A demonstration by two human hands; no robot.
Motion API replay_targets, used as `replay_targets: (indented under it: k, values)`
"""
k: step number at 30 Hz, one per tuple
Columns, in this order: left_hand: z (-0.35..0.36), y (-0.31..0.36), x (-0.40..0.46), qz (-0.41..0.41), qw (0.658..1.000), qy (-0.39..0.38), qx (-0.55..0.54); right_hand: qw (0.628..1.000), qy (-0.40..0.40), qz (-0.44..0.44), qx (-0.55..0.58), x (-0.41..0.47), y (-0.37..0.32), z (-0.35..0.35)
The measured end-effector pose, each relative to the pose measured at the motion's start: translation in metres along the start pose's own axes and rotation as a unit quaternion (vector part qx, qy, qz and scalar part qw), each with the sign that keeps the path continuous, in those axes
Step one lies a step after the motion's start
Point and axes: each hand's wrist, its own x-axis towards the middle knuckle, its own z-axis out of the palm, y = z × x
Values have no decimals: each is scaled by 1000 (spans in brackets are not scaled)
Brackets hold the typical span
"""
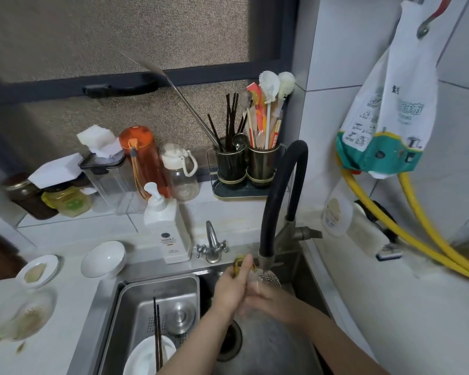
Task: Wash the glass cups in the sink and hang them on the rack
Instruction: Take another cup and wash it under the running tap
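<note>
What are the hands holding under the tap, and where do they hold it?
A clear glass cup. The left hand grips it near its amber handle, and the right hand holds its body from below, under the black faucet.

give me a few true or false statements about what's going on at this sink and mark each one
1. Both hands hold a clear glass cup under the black hose tap. True.
2. The left hand rests idle on the counter. False: it grips the cup, thumb raised beside the cup's amber handle.
3. A pair of dark chopsticks lies across a white plate in the steel drain basket. True.
4. The white pump bottle stands inside the sink. False: it stands on the ledge behind it.
5. The orange lidded bottle hangs from the wall. False: it stands on the window sill.
6. The right hand is under the spout. True.
</note>
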Motion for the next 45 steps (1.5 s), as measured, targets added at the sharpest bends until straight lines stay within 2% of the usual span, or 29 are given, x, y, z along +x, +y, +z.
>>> replay_targets:
  k: [2,5,8,11,14,18,19,21,23,25,29,31,36,39,41,43,45]
  values:
    - [0,-2,1,-6,1000,6,17,998,50,-24,-36,-8,4,-1]
    - [5,-11,-4,-8,1000,-16,-10,982,171,-23,79,-12,9,3]
    - [12,-18,-22,68,995,-66,21,951,252,-1,177,-11,11,1]
    - [13,-21,-32,150,983,-84,65,925,270,19,266,-12,11,-3]
    - [7,-17,-39,189,975,-82,86,886,279,39,368,-11,9,-1]
    - [-4,-13,-39,242,953,-103,153,825,252,68,502,-9,12,4]
    - [-6,-13,-38,250,946,-104,176,819,241,75,515,-10,11,4]
    - [-7,-12,-37,261,938,-86,209,848,225,92,471,-11,10,6]
    - [-7,-11,-34,273,927,-60,250,891,266,112,351,-11,10,6]
    - [-8,-9,-30,275,911,-41,306,918,302,90,241,-17,5,3]
    - [-17,-5,-22,269,908,-44,317,962,213,14,173,-33,-2,1]
    - [-22,-3,-20,275,913,-62,294,969,174,-20,177,-39,-2,3]
    - [-29,-5,-19,292,901,-77,313,969,114,-63,212,-47,7,0]
    - [-25,-4,-22,300,889,-54,342,974,72,-128,171,-40,4,7]
    - [-21,-5,-25,308,889,-40,337,970,79,-160,164,-35,1,15]
    - [-22,-7,-29,303,912,-50,271,967,97,-162,172,-32,5,17]
    - [-25,-10,-31,272,952,-56,127,965,127,-155,166,-31,17,16]
